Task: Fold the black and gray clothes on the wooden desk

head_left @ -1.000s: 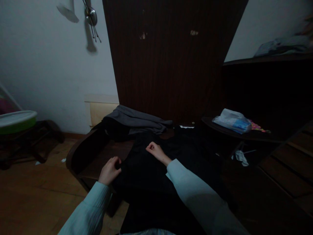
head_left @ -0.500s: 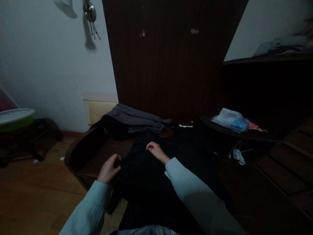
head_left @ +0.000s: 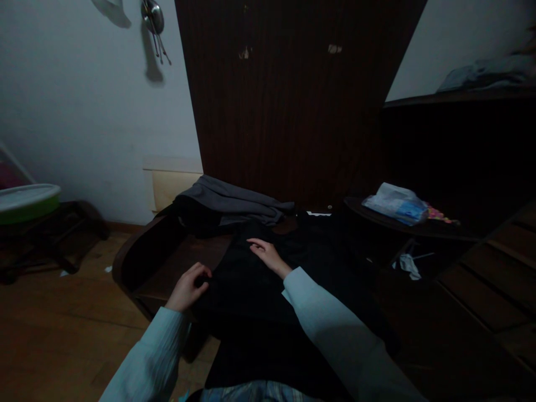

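Observation:
A black garment lies spread over a dark wooden bench, its folds hard to make out in the dim light. At the garment's left edge is my left hand, fingers curved and the thumb apart from them; no cloth shows between them. My right hand rests on or just over the upper middle of the garment, its fingers stretched out towards the left. Behind the garment lies a crumpled grey cloth.
A dark wooden panel rises behind the bench. On the right, a shelf holds a plastic packet. To the left, a green-sided tub with a whitish top sits on a dark stool.
My right hand's fingers have straightened from a curl and shifted slightly left and up. My left hand has moved very slightly right. The garment looks unchanged.

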`<state>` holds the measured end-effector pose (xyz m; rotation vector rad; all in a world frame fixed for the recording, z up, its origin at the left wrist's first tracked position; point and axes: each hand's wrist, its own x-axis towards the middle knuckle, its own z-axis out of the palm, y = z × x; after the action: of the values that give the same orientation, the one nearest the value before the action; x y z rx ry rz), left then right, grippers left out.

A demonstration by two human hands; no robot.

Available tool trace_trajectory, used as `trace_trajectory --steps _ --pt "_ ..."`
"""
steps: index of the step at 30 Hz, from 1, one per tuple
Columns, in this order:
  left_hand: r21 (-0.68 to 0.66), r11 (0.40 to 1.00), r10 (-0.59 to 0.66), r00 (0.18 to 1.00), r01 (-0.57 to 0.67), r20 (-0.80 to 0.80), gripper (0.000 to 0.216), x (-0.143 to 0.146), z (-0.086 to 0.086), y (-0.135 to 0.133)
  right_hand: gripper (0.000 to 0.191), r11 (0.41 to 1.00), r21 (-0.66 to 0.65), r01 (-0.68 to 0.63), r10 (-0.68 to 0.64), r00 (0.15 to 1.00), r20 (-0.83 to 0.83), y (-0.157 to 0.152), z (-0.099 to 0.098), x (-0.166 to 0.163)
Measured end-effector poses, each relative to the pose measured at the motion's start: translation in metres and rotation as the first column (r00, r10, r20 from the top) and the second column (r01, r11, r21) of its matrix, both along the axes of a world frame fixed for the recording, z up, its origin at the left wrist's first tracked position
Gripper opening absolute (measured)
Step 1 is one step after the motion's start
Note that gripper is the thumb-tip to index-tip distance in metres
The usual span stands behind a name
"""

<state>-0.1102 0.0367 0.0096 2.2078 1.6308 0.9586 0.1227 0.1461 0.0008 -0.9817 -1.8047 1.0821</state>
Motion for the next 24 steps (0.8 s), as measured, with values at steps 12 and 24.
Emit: trace_trajectory --steps 12,24 --pt "-0.074 0.989 0.123 0.992 -0.126 -0.035 0.016 0.0028 -0.0029 -0.0001 0.024 0.969 0.183 0.168 -0.183 0.981 0.069 0.0034 -0.0015 0.0" --pt "0.009 0.999 -0.043 0.999 0.043 -0.003 0.015 0.0 0.0005 -0.002 0.026 0.979 0.131 0.158 -0.177 0.974 0.143 0.0044 -0.0006 0.0008"
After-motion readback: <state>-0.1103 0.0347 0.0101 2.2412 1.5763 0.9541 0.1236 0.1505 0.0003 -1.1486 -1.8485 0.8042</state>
